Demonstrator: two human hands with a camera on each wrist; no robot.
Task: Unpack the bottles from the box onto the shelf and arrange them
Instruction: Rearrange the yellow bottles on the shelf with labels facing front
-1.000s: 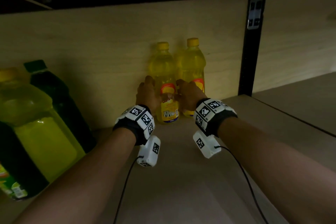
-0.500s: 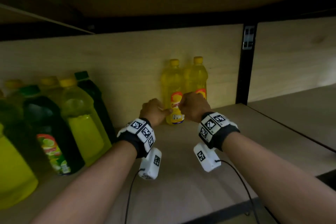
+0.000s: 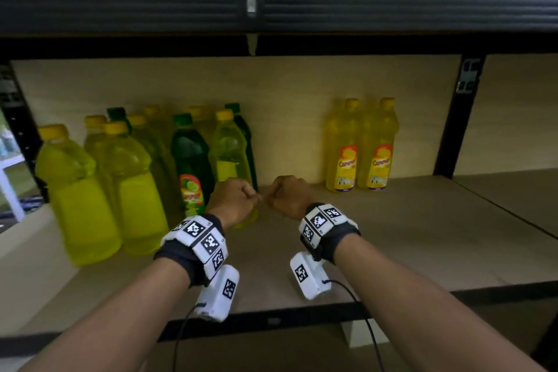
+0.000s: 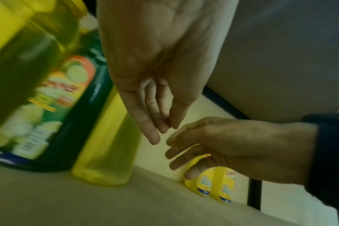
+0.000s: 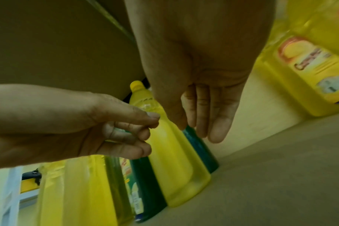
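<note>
Two yellow bottles with red and yellow labels (image 3: 342, 145) (image 3: 377, 145) stand upright side by side against the back panel, at the right end of the shelf board (image 3: 407, 235). My left hand (image 3: 238, 196) and right hand (image 3: 287, 195) hover close together over the middle of the shelf, in front and to the left of that pair. Neither holds anything. In the left wrist view the left hand's fingers (image 4: 153, 134) hang relaxed. The right wrist view shows the right hand's fingers (image 5: 217, 131) loose too. No box is in view.
Several large yellow bottles (image 3: 133, 190) and dark green bottles (image 3: 190, 166) crowd the shelf's left half, just beside my left hand. A black upright post (image 3: 456, 118) stands to the right of the pair. The upper shelf's black beam (image 3: 271, 3) hangs overhead.
Both hands have let go of the pair of yellow bottles and drawn back toward the shelf's front and left. The head view has pulled back, showing the whole shelf bay.
</note>
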